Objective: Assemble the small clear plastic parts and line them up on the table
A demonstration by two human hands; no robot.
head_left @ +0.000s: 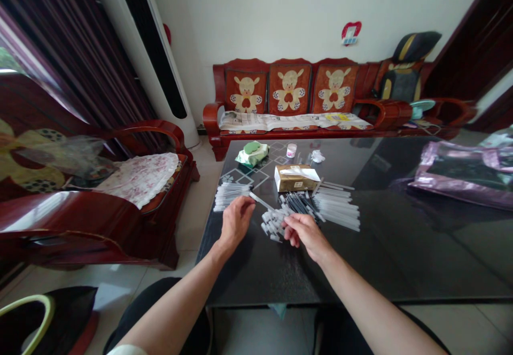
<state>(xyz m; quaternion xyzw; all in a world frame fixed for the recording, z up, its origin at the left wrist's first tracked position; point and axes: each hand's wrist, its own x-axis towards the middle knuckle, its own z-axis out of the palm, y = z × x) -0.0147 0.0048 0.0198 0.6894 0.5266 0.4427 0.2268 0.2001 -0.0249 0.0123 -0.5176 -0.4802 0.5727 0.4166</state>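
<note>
My left hand (237,218) is closed in a pinch, with a thin translucent plastic tube (263,202) at its fingertips, slanting down to the right. My right hand (306,233) is over the right edge of a pile of small translucent caps (272,221); its thumb and forefinger are pressed together, and whatever is between them is too small to make out. Behind that hand lies a bunch of thin black sticks (298,204). More translucent tubes lie in a row (336,209) at the right and in another stack (230,195) beyond my left hand.
A gold tissue box (296,178) stands behind the piles on the dark glossy table (385,259). Farther back are a green wipes pack (252,154), a small pink-and-white jar (291,150) and a crumpled tissue (318,156). A purple-edged plastic bag (425,176) lies at the right.
</note>
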